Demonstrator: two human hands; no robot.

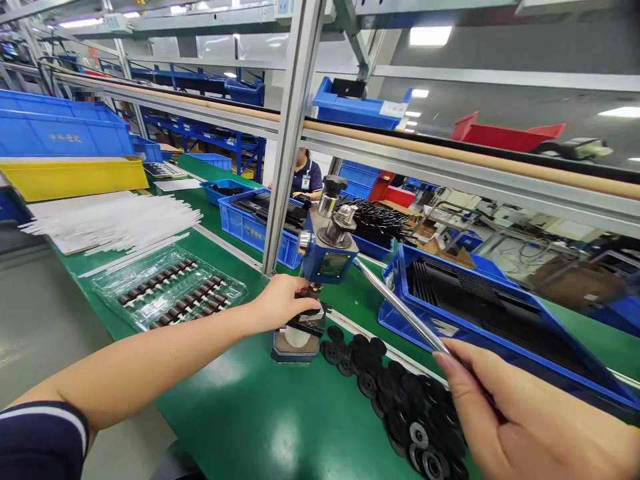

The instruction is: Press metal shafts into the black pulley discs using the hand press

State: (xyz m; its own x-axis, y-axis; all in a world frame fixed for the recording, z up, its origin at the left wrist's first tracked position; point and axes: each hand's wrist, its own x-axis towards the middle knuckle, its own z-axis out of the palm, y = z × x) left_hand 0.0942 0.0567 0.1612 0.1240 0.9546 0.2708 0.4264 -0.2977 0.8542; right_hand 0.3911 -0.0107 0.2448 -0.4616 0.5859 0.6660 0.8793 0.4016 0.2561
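Note:
A blue hand press [327, 257] stands on the green workbench [240, 407], its metal lever [400, 307] slanting down to the right. My right hand [520, 400] is wrapped round the lever's lower end. Under the press head, the fingers of my left hand [280, 303] are pinched together at the black block [313, 321] on the press. What they hold there is hidden by the fingers and the press. Beside the press base [295, 352], many black round discs [387, 380] lie in a loose heap, reaching toward my right hand.
Left of the press lie a plastic sheet with rows of brown parts [175, 287] and white strips [130, 220]. Blue bins [400, 267] with black parts stand behind and to the right. A metal post [293, 133] rises behind the press. A person [306, 175] sits across the bench.

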